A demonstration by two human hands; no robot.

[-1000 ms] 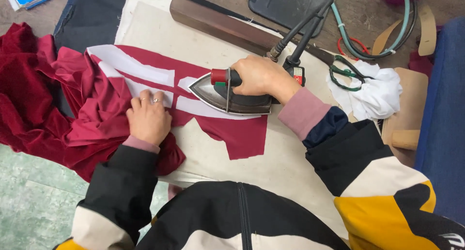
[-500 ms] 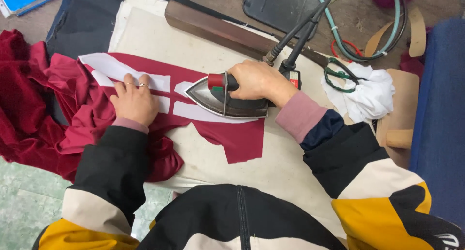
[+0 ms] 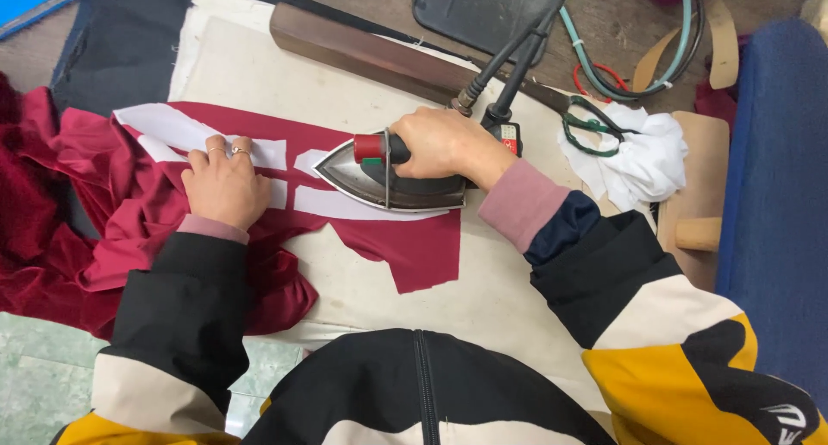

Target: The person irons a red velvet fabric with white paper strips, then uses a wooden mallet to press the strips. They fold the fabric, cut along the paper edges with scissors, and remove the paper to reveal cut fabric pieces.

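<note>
My right hand (image 3: 444, 143) grips the dark handle of a steam iron (image 3: 388, 182) whose metal sole rests on a white strip (image 3: 362, 207) laid over red fabric (image 3: 155, 212). The iron's tip points left. My left hand (image 3: 226, 184) lies flat, fingers together, pressing the red fabric and another white strip (image 3: 168, 128) just left of the iron's tip. The red fabric spreads over a cream ironing pad (image 3: 448, 290) and bunches in folds at the left.
A long dark wooden block (image 3: 371, 59) lies at the pad's back edge. Black iron cables (image 3: 517, 57) and green hoses (image 3: 595, 65) run to the upper right. Green-handled scissors (image 3: 595, 122) rest on white cloth (image 3: 647, 160). A blue cushion (image 3: 776, 195) stands at the right.
The view has shifted. My left hand slid up and left along the red fabric onto the white strip. The iron stays on the strip, shifted slightly left.
</note>
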